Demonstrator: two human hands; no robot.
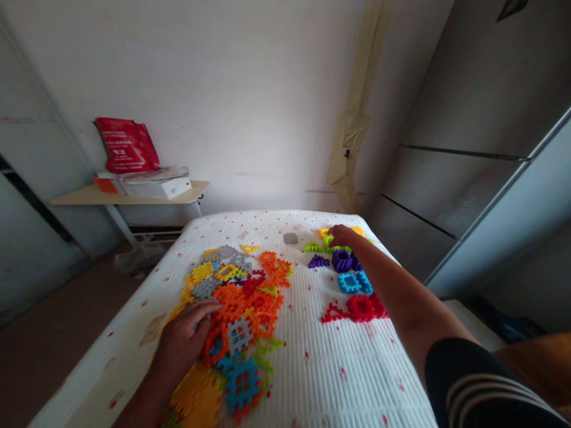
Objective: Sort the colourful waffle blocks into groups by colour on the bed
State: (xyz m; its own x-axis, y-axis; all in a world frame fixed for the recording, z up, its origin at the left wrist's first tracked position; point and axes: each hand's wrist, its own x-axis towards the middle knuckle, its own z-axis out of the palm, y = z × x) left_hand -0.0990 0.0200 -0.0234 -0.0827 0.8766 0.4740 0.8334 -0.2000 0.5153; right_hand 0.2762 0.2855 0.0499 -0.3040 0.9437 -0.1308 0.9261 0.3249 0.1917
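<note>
My left hand [187, 328] lies at the left side of a mixed heap of interlocking plastic building tiles, fingers stretched over an orange tile [229, 302]. A grey window tile [239, 334], a blue window tile [242, 383] and yellow tiles [196, 397] surround it. My right arm reaches to the far right of the bed, where my right hand [343, 236] is closed at a green tile [328, 242], fingertips down and partly hidden. Close by are yellow tiles [323, 233], purple tiles [342, 261], light-blue tiles [348, 283] and red tiles [360, 308], grouped by colour.
A lone grey tile [290, 238] lies between the heap and the colour groups on the white quilted sheet [312, 380]. Behind, a small table [80, 196] holds a red bag [127, 145] and a white box [172, 188]. A grey cabinet [446, 178] stands right.
</note>
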